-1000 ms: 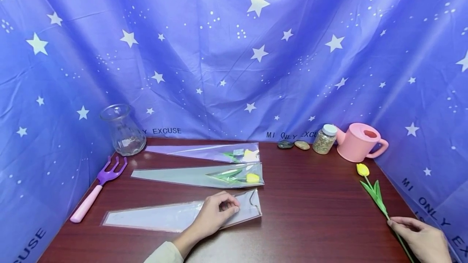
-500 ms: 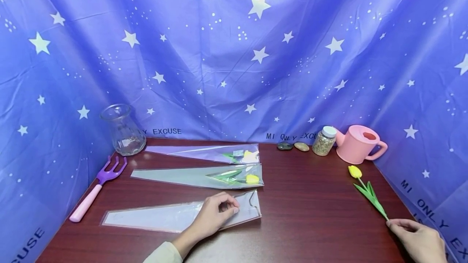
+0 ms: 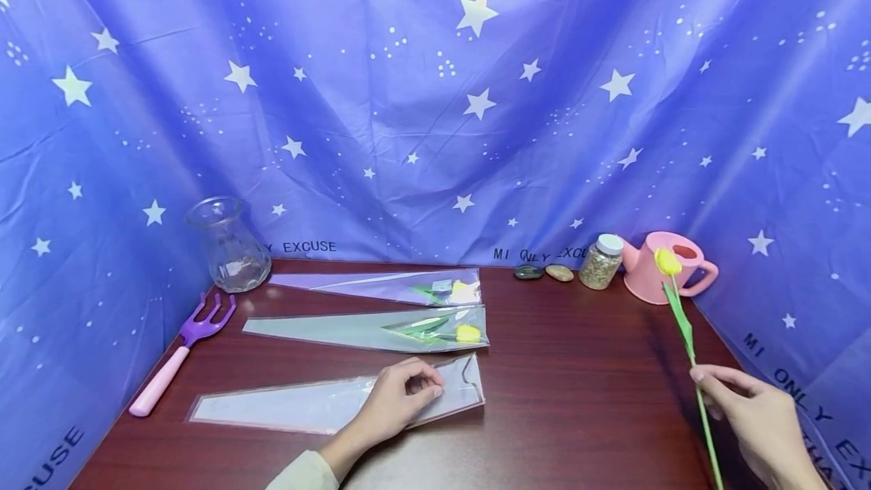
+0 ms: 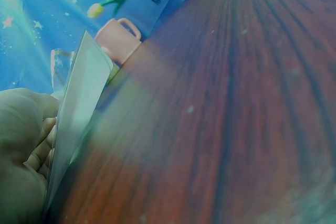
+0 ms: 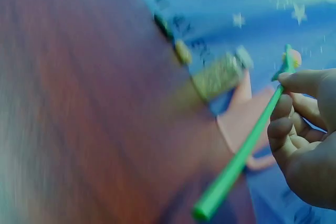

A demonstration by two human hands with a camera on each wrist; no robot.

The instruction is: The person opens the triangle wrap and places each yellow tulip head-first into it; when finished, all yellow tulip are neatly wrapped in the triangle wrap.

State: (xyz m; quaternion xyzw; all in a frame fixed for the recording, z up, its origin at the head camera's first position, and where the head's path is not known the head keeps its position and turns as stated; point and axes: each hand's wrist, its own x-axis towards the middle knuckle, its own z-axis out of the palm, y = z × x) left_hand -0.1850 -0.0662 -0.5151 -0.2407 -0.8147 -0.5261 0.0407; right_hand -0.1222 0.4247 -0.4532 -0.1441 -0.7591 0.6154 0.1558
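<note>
A right hand [image 3: 762,422] pinches a yellow tulip [image 3: 683,324] by its stem, raised above the table's right edge. The left hand [image 3: 398,399] pinches the nearest clear sleeve's [image 3: 320,404] open end, flat on the table [image 3: 578,399].

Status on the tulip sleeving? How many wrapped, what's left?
Done: two yellow tulips already lie in clear sleeves behind the near one. In hand: the right hand holds a third tulip by its stem, off the table; the left hand pinches the empty sleeve near its wide mouth. Left: that tulip is not yet in the sleeve.
</note>
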